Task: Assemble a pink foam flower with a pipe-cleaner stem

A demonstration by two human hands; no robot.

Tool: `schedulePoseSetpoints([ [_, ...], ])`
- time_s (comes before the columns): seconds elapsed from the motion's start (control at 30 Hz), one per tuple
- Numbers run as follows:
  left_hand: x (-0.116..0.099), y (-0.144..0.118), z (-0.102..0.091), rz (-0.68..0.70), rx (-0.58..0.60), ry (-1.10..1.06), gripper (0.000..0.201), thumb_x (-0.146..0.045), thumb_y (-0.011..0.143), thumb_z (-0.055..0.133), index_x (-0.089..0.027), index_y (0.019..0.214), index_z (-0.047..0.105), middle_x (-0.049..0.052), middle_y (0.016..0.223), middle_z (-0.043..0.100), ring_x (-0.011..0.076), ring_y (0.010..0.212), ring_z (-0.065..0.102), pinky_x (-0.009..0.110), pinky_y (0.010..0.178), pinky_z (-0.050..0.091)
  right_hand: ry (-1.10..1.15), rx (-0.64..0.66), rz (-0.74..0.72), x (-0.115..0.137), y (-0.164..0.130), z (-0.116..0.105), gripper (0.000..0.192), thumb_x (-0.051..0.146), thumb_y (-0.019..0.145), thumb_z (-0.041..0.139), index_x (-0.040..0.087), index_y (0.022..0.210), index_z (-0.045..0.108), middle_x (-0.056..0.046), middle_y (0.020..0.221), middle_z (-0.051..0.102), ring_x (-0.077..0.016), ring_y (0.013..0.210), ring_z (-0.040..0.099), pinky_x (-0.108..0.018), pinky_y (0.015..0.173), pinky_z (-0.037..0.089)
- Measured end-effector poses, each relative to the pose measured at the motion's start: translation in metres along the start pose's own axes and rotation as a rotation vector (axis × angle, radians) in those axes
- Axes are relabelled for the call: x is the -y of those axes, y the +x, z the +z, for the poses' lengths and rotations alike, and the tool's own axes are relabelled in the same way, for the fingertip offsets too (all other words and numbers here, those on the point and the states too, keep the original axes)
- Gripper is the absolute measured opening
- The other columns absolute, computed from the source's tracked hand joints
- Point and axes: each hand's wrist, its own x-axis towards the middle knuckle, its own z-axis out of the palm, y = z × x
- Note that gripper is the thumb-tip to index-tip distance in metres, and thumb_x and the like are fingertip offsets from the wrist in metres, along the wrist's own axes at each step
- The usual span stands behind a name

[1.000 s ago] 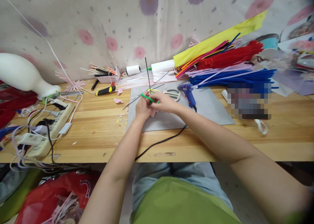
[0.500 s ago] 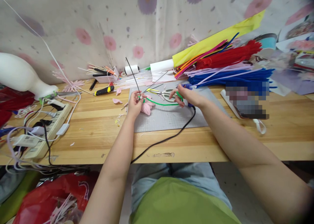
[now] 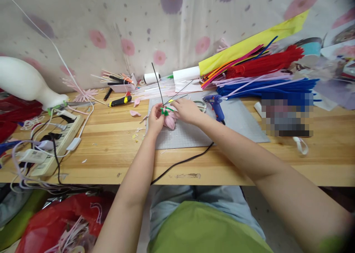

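My left hand (image 3: 156, 119) is closed around the base of a pink flower (image 3: 169, 122), whose petals hang over the grey cutting mat (image 3: 188, 138). A dark stem (image 3: 158, 84) rises from the flower, up and to the left. Green pipe cleaner (image 3: 165, 111) shows curled at the flower's base, between my hands. My right hand (image 3: 185, 110) is closed at the flower's right side, its fingers on the green pipe cleaner; the fingertips are partly hidden. Scissors (image 3: 200, 105) lie partly covered behind my right hand. A blue glue gun (image 3: 216, 106) rests on the mat to the right.
Bundles of blue (image 3: 266, 88) and red pipe cleaners (image 3: 266, 62) lie at the back right. A yellow-black utility knife (image 3: 120, 101) and loose pink petals (image 3: 135, 113) are left of the mat. A power strip (image 3: 55, 149) with cables sits at far left; a black cord (image 3: 180, 160) crosses the table front.
My right hand has left the glue gun on the mat and moved left to the flower. The green pipe cleaner, stretched out to the right before, is now gathered near the flower's base.
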Motion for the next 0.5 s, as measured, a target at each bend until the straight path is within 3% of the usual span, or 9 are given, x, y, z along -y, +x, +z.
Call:
schedulePoseSetpoints([
  [0.17,0.001,-0.002,0.004,-0.041,-0.074,-0.069,0.04,-0.015,0.073,0.056,-0.021,0.11,0.045,0.007,0.102,0.065,0.0144,0.094,0.064,0.03,0.084,0.051,0.455,-0.009,0.136,0.0,0.025,0.025,0.016,0.025,0.08,0.051,0.015,0.087,0.061,-0.005,0.088,0.062,-0.0143,0.081,0.054,-0.026,0.073,0.04],
  [0.3,-0.004,-0.004,0.005,-0.069,-0.118,-0.021,0.042,-0.014,0.072,0.057,-0.022,0.111,0.044,0.007,0.102,0.064,0.0148,0.094,0.064,0.029,0.083,0.051,0.836,0.029,0.109,-0.01,0.036,0.034,0.012,0.024,0.076,0.051,0.015,0.082,0.055,0.003,0.069,0.053,-0.0089,0.064,0.048,-0.021,0.062,0.038],
  [0.4,-0.006,-0.005,0.007,-0.055,-0.103,-0.024,0.045,-0.01,0.071,0.055,-0.023,0.112,0.041,0.006,0.103,0.063,0.0138,0.094,0.063,0.028,0.081,0.051,0.883,0.045,0.132,-0.014,0.043,0.034,0.011,0.024,0.075,0.049,0.015,0.079,0.054,0.005,0.062,0.048,-0.0082,0.058,0.045,-0.02,0.057,0.035],
  [0.5,-0.001,-0.005,0.008,-0.049,-0.1,0.01,0.046,-0.01,0.072,0.053,-0.025,0.113,0.039,0.006,0.106,0.061,0.0127,0.09,0.063,0.026,0.077,0.051,0.752,0.038,0.139,-0.013,0.048,0.032,0.014,0.024,0.073,0.051,0.015,0.082,0.058,0.006,0.058,0.046,-0.0083,0.055,0.043,-0.021,0.055,0.033],
])
